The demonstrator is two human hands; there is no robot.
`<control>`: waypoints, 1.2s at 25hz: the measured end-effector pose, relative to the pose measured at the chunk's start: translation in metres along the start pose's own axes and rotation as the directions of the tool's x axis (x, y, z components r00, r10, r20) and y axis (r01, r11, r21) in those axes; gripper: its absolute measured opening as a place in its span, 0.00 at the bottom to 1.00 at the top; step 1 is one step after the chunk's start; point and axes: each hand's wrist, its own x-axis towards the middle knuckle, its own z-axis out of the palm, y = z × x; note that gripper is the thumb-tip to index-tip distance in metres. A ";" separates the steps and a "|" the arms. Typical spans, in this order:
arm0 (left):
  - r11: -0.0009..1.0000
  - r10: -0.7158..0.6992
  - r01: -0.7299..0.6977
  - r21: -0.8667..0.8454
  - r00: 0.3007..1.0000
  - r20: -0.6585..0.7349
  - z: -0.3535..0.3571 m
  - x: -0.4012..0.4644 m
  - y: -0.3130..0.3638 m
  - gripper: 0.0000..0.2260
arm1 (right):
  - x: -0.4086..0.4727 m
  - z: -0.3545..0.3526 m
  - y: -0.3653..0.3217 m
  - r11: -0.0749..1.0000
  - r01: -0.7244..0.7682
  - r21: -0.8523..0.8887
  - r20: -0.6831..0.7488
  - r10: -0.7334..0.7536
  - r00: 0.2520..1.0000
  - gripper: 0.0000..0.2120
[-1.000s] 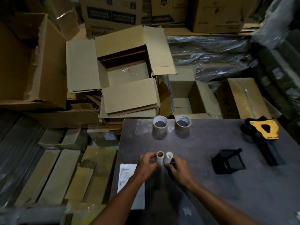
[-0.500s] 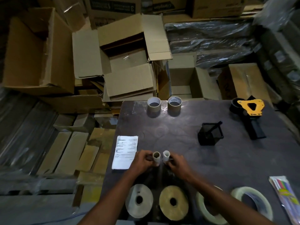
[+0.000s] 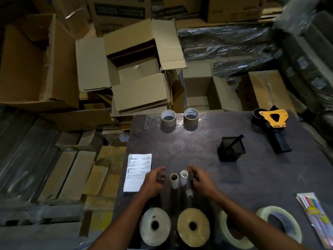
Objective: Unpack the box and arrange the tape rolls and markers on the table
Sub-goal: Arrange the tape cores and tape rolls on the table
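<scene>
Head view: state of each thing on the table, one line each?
Left hand: open, holding nothing.
Right hand: open, holding nothing.
Two narrow rolls: upright, side by side, between the hands.
Two brown tape rolls: upright at far edge.
Tape dispenser: lying flat.
Marker pack: flat, sealed.

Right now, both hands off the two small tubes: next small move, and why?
Probably draw both hands back toward the near rolls. The left hand and right hand hang open beside the two upright tubes, touching neither, so these look placed. The clear tape roll and marker pack lie out of line on the right.
</scene>
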 end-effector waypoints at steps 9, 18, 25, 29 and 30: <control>0.998 0.056 -0.056 0.010 0.992 -0.114 -0.036 0.091 0.035 0.27 | 0.096 -0.040 -0.019 0.975 -0.174 0.135 -0.240 0.203 0.949 0.21; 0.996 0.068 -0.057 0.063 0.979 -0.191 -0.071 0.209 0.090 0.43 | 0.235 -0.081 -0.028 0.944 -0.321 0.081 -0.275 0.330 0.903 0.45; 0.951 0.069 -0.035 0.308 0.993 -0.100 -0.085 0.272 0.112 0.47 | 0.284 -0.087 -0.037 0.957 -0.274 -0.093 -0.229 0.248 0.941 0.43; 0.964 0.030 -0.004 0.264 0.995 -0.094 -0.076 0.280 0.105 0.45 | 0.285 -0.085 -0.036 0.958 -0.265 -0.114 -0.228 0.234 0.945 0.40; 0.972 0.027 0.000 0.234 0.993 -0.116 -0.073 0.278 0.103 0.44 | 0.282 -0.085 -0.035 0.960 -0.257 -0.113 -0.228 0.226 0.947 0.40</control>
